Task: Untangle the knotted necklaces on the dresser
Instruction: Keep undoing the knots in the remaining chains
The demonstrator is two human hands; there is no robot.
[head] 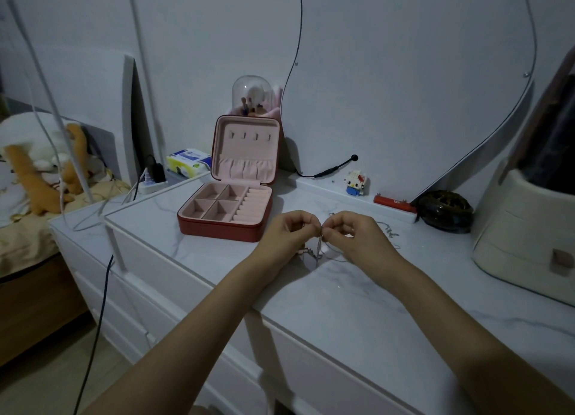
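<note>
Necklaces (320, 243) of thin silvery chain hang in a small tangle between our 2 hands, just above the dresser (357, 305); strands droop from the pinch down to the marble-patterned top, and more chain trails away to the right across the surface toward a dark round object (445, 210). The links are too fine for us to count the chains or see where the knot sits.

We see a broad bare stretch of dresser top between the front edge and our hands, with the edge running diagonally under our forearms. To the right a cream organizer (522, 237) stands near the chain's far end.

Our left hand (284, 231) has its fingers curled, the fingertips pinching the chain at the top of the tangle. Our right hand (351, 231) mirrors it, thumb and forefinger closed on the chain right beside the left fingertips, so both grips almost touch.

Beyond the hands, to the left, a red jewelry box (227, 209) lies open, its pink compartments showing. Farther back a small block figure (356, 182) stands on a low ledge below the mirror (404, 87).
</note>
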